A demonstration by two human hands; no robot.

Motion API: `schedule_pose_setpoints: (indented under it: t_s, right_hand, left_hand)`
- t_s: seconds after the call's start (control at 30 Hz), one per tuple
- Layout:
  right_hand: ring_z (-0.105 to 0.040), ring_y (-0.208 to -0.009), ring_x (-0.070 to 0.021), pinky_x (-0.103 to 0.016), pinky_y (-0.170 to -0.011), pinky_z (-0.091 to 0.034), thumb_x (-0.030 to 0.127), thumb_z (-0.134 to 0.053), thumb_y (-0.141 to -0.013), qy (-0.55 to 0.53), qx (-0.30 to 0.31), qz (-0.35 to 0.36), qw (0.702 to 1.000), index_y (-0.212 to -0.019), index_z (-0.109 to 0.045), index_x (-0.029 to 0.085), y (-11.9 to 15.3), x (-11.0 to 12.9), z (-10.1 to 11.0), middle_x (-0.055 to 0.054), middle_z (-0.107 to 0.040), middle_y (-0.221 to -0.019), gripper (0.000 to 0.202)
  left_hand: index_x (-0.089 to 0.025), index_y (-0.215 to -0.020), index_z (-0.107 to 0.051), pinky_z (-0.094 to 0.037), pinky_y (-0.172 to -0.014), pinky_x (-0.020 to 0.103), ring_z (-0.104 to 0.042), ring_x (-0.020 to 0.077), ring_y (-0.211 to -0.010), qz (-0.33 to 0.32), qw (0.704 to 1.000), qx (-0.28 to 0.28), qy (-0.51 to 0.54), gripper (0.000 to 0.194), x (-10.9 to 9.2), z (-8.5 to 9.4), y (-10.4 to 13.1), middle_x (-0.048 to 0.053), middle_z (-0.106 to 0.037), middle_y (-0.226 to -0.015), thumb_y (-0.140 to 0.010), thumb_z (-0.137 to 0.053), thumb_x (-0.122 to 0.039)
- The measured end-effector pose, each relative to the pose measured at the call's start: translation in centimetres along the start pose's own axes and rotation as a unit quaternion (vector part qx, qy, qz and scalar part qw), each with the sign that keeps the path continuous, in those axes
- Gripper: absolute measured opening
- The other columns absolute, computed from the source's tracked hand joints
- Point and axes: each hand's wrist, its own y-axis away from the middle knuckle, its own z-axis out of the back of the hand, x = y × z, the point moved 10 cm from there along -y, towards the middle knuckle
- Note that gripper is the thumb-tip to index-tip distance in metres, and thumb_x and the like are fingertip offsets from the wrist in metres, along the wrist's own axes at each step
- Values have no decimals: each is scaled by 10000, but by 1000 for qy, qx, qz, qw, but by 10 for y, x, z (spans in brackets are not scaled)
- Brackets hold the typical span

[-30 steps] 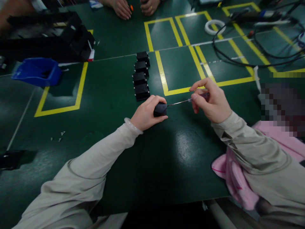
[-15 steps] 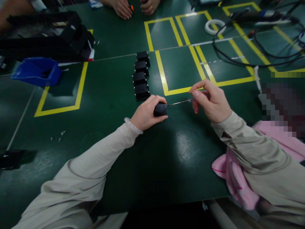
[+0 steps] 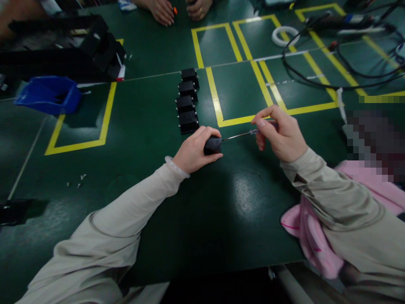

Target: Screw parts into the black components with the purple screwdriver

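My left hand [image 3: 198,148], with a pale bracelet at the wrist, grips a small black block [image 3: 213,145] against the green table. A screwdriver [image 3: 237,136] sits in the closed fingers of my right hand [image 3: 278,133]; its thin metal shaft runs left and its tip meets the block's right side. Most of the screwdriver's handle is hidden by the fingers. Just beyond my left hand, several similar black blocks [image 3: 189,121] stand in a row, with small bright screw heads at their ends. A few loose screws [image 3: 81,179] lie on the table at the left.
A blue bin [image 3: 49,93] and long black housings [image 3: 57,59] are at the upper left. A white tape roll [image 3: 285,36] and black cables [image 3: 311,82] lie at the upper right. Pink cloth [image 3: 316,240] is under my right forearm. Another person's hands [image 3: 163,12] rest across the table.
Both hands keep nearly the same pose, the screwdriver tip still at the block. Only a very slight shift of the fingers on the screwdriver shows.
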Motion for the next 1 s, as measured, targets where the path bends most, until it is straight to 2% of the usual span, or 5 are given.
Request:
schedule_pose_setpoints:
  t_s: [0.1, 0.37, 0.53, 0.73, 1.0]
  right_hand:
    - [-445, -344, -109, -283, -369, -356, 586, -626, -935, -8, 3, -7, 1000, -846, -523, 261, 0, -2, -1, 90, -433, -431, 352]
    - [-499, -390, -102, -266, -388, -377, 501, -672, -929, -18, 6, 5, 1000, -949, -527, 262, 0, -2, 0, 88, -508, -512, 281]
    - [-403, -327, -92, -267, -345, -347, 545, -641, -939, -23, 6, -15, 1000, -862, -531, 256, 0, -7, -1, 104, -388, -439, 319]
    - [-495, -384, -106, -268, -377, -362, 524, -675, -922, -17, 10, 11, 1000, -982, -524, 267, 0, 0, -1, 90, -495, -515, 304]
    - [-427, -324, -97, -268, -338, -335, 550, -648, -934, -12, 5, -15, 1000, -868, -538, 258, -1, -6, 0, 101, -397, -434, 318]
  left_hand:
    - [-200, -1159, -546, -516, -934, 395, -627, 229, -1059, 3, 1000, 2, 1, 411, 0, 0, 0, 65, -625, -1148, -827, -781, -261]
    - [-193, -1151, -548, -512, -932, 384, -621, 223, -1052, -1, 1000, 0, 0, 406, 0, 0, 0, 64, -623, -1140, -824, -782, -249]
    - [-193, -1155, -549, -513, -934, 393, -622, 227, -1058, 1, 1000, 0, 1, 412, 1, 0, 0, 66, -627, -1151, -824, -785, -259]
    - [-193, -1158, -551, -516, -930, 391, -624, 226, -1052, -1, 1000, -2, 2, 414, 0, 0, 1, 66, -625, -1139, -822, -786, -252]
    - [-197, -1159, -552, -518, -923, 388, -625, 226, -1049, 2, 1000, 1, 3, 413, 0, 0, 0, 62, -623, -1138, -824, -784, -262]
